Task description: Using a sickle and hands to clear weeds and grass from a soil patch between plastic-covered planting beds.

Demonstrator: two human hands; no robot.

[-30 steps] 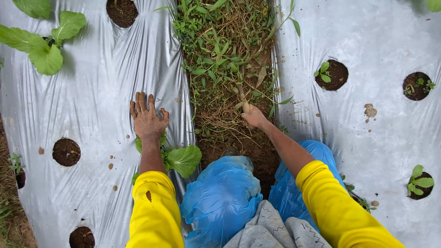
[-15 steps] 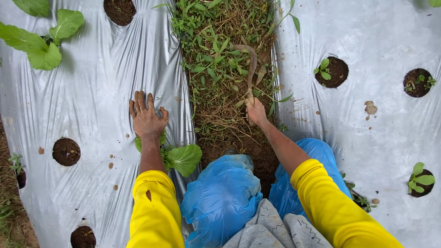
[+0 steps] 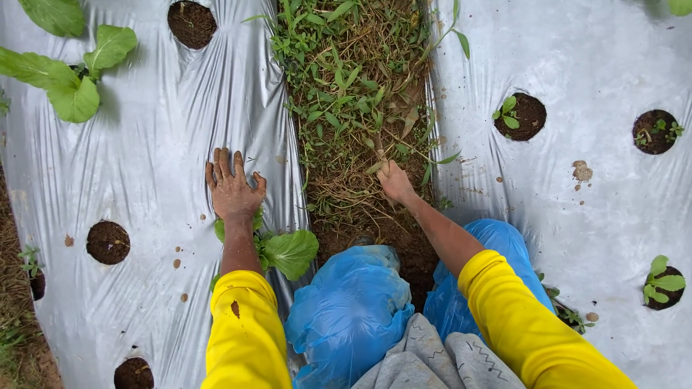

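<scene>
The left hand (image 3: 232, 189) lies flat on the silver plastic sheet (image 3: 166, 137). The right hand (image 3: 395, 180) grips weed stems (image 3: 375, 148) in the grassy furrow (image 3: 353, 94).

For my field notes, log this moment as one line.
left hand: flat on silver mulch sheet | right hand: gripping weed stems in furrow | seedling beside left wrist
</scene>
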